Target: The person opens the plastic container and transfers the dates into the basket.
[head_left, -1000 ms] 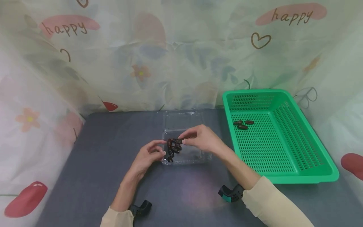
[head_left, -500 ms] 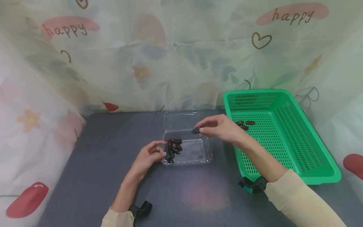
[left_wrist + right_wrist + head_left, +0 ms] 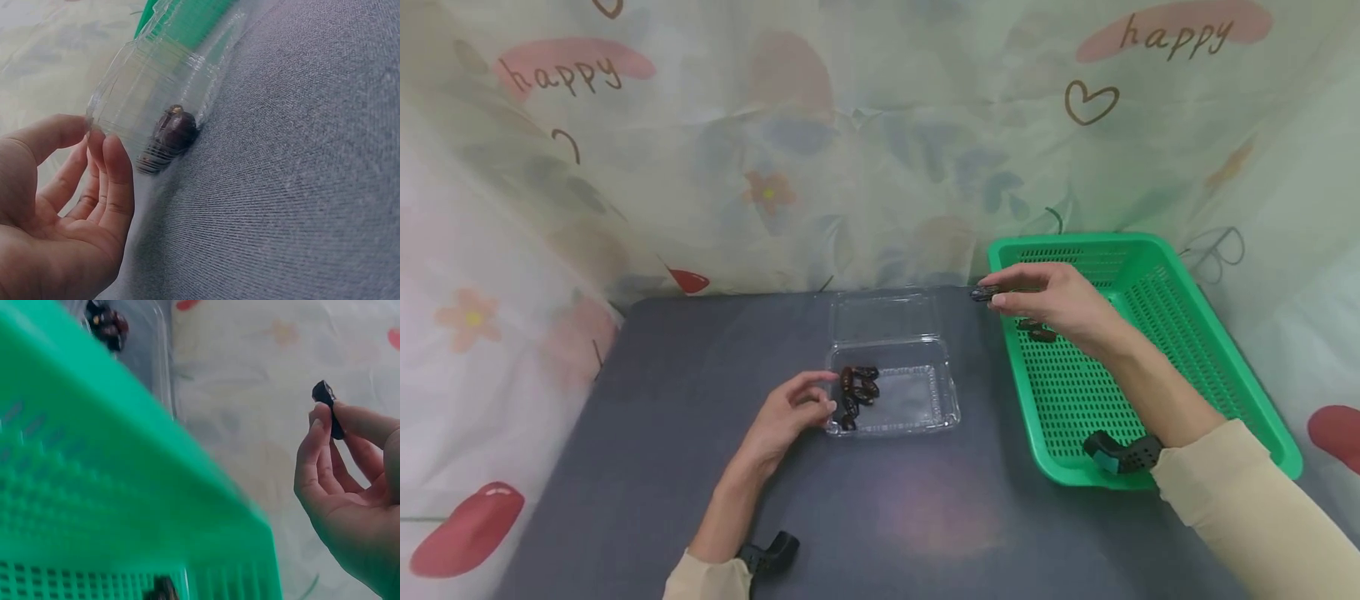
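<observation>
Between thumb and fingers of my right hand (image 3: 1060, 302) a dark, wrinkled date (image 3: 983, 293) is pinched, held above the left far part of the green basket (image 3: 1026, 417). The right wrist view has this date (image 3: 328, 407) end-up between the fingertips. My left hand (image 3: 790, 412) pinches the left rim of a clear plastic box (image 3: 951, 400), its lid folded back. Inside the box, several dates (image 3: 859, 387) are gathered at the left side. A date (image 3: 175, 131) shows through the box wall in the left wrist view. Other dates (image 3: 1041, 335) lie in the basket, partly hidden by the right hand.
The box and basket stand on a dark grey cloth-covered table (image 3: 700, 350). A patterned curtain (image 3: 865, 167) hangs behind and along both sides. Black bands (image 3: 1123, 452) are worn on both wrists.
My right hand has lifted a date out of the box and carried it right and away to the basket's far left edge. The left hand has stayed at the box.
</observation>
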{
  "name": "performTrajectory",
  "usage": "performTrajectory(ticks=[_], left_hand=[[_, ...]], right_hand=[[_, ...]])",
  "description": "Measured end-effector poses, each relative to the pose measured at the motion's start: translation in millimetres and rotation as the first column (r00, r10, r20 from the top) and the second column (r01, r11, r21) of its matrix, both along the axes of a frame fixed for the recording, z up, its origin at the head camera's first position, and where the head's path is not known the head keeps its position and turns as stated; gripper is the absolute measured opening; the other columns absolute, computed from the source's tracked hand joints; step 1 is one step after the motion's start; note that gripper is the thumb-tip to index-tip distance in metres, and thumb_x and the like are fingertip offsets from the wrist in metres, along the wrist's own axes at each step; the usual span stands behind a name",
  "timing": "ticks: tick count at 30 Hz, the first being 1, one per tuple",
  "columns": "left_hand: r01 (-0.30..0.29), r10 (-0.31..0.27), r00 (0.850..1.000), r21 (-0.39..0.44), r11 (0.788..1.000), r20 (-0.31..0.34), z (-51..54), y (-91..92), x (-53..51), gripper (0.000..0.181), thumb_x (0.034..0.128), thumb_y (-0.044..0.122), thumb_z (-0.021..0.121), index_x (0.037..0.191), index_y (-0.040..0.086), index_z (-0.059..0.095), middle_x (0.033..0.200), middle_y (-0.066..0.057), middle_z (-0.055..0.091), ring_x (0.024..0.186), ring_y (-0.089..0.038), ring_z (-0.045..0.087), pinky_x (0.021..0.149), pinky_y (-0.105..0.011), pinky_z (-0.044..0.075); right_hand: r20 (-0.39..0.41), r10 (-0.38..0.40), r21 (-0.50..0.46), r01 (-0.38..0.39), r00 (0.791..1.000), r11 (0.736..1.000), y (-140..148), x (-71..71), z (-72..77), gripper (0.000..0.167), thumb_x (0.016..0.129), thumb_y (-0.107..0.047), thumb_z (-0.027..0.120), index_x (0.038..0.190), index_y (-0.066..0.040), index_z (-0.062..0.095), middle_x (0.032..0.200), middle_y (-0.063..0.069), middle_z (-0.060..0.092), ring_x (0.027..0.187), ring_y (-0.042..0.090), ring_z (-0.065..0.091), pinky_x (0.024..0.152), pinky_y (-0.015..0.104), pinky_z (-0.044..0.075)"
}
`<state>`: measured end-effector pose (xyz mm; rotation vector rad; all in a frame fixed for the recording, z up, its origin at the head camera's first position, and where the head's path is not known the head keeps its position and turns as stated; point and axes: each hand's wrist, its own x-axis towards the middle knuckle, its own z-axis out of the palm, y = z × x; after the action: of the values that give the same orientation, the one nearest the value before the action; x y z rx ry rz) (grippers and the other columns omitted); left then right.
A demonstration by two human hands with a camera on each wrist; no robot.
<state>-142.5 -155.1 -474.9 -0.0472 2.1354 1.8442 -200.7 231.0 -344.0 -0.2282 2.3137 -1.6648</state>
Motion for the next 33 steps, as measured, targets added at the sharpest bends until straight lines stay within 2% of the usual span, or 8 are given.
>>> performTrajectory(ticks=[6,11,18,23,28,33], left_hand=[[0.006,-0.007,1.0,0.025,1.0,0.006,-0.2,-0.3,0.4,0.043,0.09,0.008,0.071,0.131,0.011,0.06,0.092,-0.009,0.06,0.08,-0.022,0.062,0.077,-0.035,0.053],[0.006,-0.006,1.0,0.035,0.999,0.012,-1.6,-0.9,0.1,0.042,0.09,0.008,0.072,0.131,0.011,0.06,0.092,-0.01,0.06,0.079,-0.022,0.061,0.077,-0.035,0.053],[0.021,-0.022,1.0,0.049,0.999,0.007,-1.7,-0.6,-0.8,0.043,0.0901,0.007,0.071,0.132,0.009,0.059,0.093,-0.009,0.06,0.079,-0.021,0.062,0.078,-0.036,0.053],[0.022,-0.023,1.0,0.062,0.998,0.017,-1.5,-2.2,0.0,0.043,0.0904,0.006,0.071,0.132,0.01,0.059,0.094,-0.009,0.059,0.078,-0.02,0.062,0.077,-0.036,0.053],[0.018,-0.019,1.0,0.057,0.998,0.012,0.0,-2.7,-0.3,0.043,0.0904,0.007,0.071,0.131,0.01,0.059,0.094,-0.009,0.06,0.078,-0.021,0.061,0.077,-0.036,0.053],[0.011,-0.012,1.0,0.043,0.999,0.015,3.0,-2.3,-0.1,0.043,0.0905,0.007,0.071,0.131,0.01,0.059,0.093,-0.009,0.06,0.079,-0.021,0.061,0.077,-0.036,0.052]], right_hand=[[-0.001,-0.006,-0.03,0.006,1.0,1.0,30.7,-11.1,-5.2,0.045,0.096,-0.022,0.068,0.134,-0.002,0.058,0.132,0.008,0.059,0.113,0.018,0.064,0.097,0.033,0.049],[0.021,-0.03,-0.07,0.032,0.999,0.997,54.0,-21.0,-14.4,0.046,0.097,-0.021,0.065,0.137,0.0,0.054,0.131,0.004,0.058,0.112,0.013,0.062,0.097,0.028,0.049],[0.118,-0.105,-0.179,0.125,0.987,0.976,87.3,-30.7,-36.7,0.043,0.098,-0.021,0.063,0.135,0.0,0.055,0.124,-0.001,0.059,0.111,0.011,0.063,0.098,0.028,0.048],[0.189,-0.159,-0.205,0.197,0.969,0.959,108.2,-37.5,-56.2,0.041,0.098,-0.022,0.063,0.133,-0.003,0.056,0.119,-0.004,0.06,0.107,0.007,0.065,0.096,0.026,0.048],[0.225,-0.189,-0.176,0.231,0.956,0.957,122.6,-42.6,-72.2,0.034,0.099,-0.02,0.062,0.131,-0.008,0.059,0.111,-0.008,0.065,0.105,0.004,0.065,0.098,0.026,0.047],[0.239,-0.211,-0.097,0.239,0.948,0.966,131.1,-46.7,-84.8,0.048,0.101,-0.02,0.058,0.143,-0.001,0.045,0.106,-0.014,0.064,0.102,-0.001,0.064,0.1,0.026,0.046]])
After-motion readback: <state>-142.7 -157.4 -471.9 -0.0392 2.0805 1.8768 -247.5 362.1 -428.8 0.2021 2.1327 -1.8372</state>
